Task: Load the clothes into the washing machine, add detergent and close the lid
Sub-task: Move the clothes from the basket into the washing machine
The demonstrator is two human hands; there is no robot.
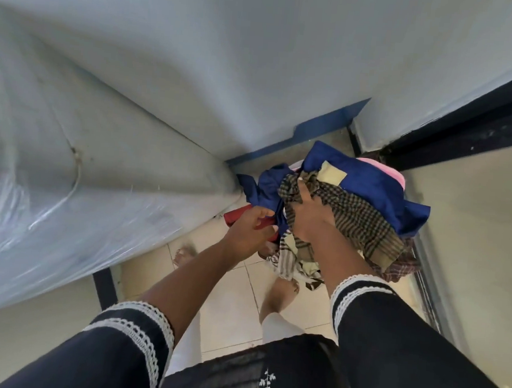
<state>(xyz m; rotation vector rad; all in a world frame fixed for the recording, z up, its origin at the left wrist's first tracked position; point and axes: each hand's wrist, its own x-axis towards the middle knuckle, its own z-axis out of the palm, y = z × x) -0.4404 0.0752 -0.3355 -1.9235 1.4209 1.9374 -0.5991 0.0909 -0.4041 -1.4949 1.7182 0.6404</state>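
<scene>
Blue, checked and pink fabric bunched together as an armful of mixed clothes [355,201], sitting right of centre in the frame, held up above a pale tiled floor [234,296]. Gripping the bundle from both sides: left hand [253,229] at centre, fingers curled closed around a red garment [237,216] and the edge of a dark blue cloth [267,188]; right hand [310,212] just beside it, fingers spread and pressing down into a brown-and-cream checked cloth [357,220], clutching it tightly. Hanging loose below the right hand, a tail of the same checked fabric, dangling toward the floor. Peeking out at the top of the bundle, a pink garment [388,170] under a larger royal blue piece with a cream patch. Reaching up from the lower edge of the frame, two forearms in black sleeves trimmed with white lace cuffs [360,289]. Filling the upper left and left of the frame, a large pale mattress wrapped in clear plastic [66,179], leaning close to the left hand. Running behind it, a light grey wall with a blue skirting strip [324,128] meeting the floor near the bundle. Crossing the upper right, a dark door frame [475,119]. Showing blurred on the floor beneath the arms, bare feet. Not appearing anywhere in this view: washing machine, detergent.
</scene>
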